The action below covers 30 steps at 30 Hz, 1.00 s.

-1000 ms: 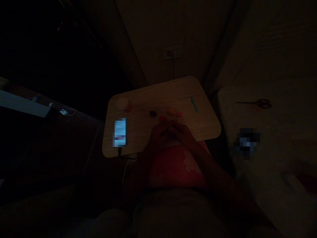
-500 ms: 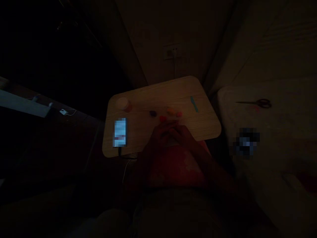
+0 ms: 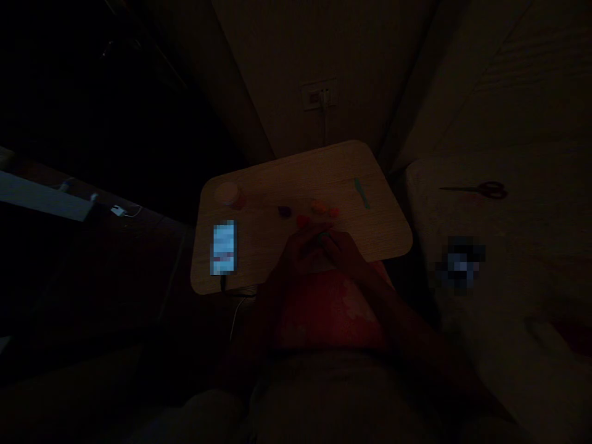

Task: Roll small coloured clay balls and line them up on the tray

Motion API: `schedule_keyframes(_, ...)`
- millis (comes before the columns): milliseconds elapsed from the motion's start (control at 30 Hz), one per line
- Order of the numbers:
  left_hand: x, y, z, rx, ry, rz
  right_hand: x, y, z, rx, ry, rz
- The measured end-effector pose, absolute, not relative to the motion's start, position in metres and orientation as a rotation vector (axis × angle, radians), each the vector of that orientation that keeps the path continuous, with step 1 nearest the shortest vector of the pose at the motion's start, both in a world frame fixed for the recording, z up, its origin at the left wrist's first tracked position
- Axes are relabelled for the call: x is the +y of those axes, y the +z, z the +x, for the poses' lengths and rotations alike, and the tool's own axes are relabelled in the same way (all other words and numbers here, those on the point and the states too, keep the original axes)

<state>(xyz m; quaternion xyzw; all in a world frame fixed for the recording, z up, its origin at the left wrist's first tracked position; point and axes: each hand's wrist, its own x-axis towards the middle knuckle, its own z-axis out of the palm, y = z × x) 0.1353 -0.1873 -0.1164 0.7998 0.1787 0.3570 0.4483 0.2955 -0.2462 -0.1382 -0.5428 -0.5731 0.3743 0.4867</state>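
Observation:
The view is very dark. My left hand [image 3: 300,245] and my right hand [image 3: 346,248] meet over the front edge of the small wooden table [image 3: 263,250]. Their fingers are bent together, with a small dark greenish bit between them that I cannot make out. Just beyond the fingertips lie a red lump [image 3: 303,220], an orange lump [image 3: 319,206] and a pinkish-red lump [image 3: 333,212], soft-looking like modelling clay. Left of them sits a dark purple lump [image 3: 284,211]. A flat teal tool, like a plastic clay knife [image 3: 362,193], lies at the right.
A pale-lidded tub [image 3: 228,194] stands at the table's back left, near a lit phone [image 3: 223,248] with a cable. Scissors [image 3: 493,190] and a blurred-out object [image 3: 461,265] lie on the pale surface at right. A wall socket [image 3: 320,95] with a plug is behind.
The picture has grown darker and the view has shifted slightly. My right fingers have moved a little against the left hand, and a small dark bit now shows between them.

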Motion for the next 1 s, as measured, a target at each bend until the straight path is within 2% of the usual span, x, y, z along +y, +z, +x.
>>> schedule_keyframes(267,-0.181,-0.117,0.134,0.561,0.905,1.913,-0.248,-0.135,0.295,-1.29,1.059,-1.226)
schedule_keyframes(633,-0.183,-0.117,0.131,0.68,0.892,1.847,-0.246,-0.128,0.292,-1.394,1.055,-1.197)
schedule_keyframes(1000,-0.183,-0.123,0.129,0.761,0.972,1.853,-0.249,-0.13,0.288,-1.172,1.236,-1.175)
